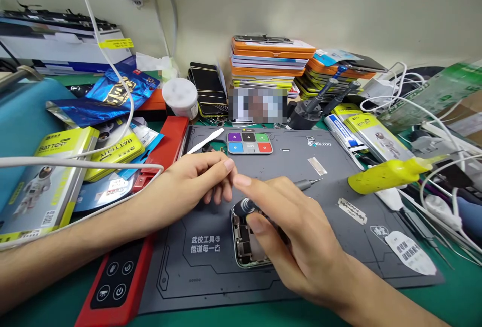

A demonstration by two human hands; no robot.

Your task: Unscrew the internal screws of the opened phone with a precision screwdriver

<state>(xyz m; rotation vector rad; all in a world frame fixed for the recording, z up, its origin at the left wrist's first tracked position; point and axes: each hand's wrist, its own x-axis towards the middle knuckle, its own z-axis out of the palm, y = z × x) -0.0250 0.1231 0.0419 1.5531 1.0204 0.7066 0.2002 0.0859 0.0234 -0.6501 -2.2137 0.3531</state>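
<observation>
My left hand (207,179) is above the grey mat with fingers curled and thumb pressed to the index finger. Anything in that pinch is too small or hidden to make out. My right hand (301,226) is over an opened phone (244,241), its index fingertip close to the left fingertips. A dark screwdriver end (245,206) shows between the right thumb and index finger. Past the knuckles, a slim metal tip (311,184) points right, seemingly of the same screwdriver; my hand covers the middle. Much of the phone's right side is hidden under that hand.
On the mat (211,287) are a coloured magnetic pad (249,142), a white pry stick (206,140) and a razor blade (352,211). A yellow bottle (387,175) lies at right. A red device (116,277) and battery boxes (48,181) are at left, with a white cable (124,162) crossing.
</observation>
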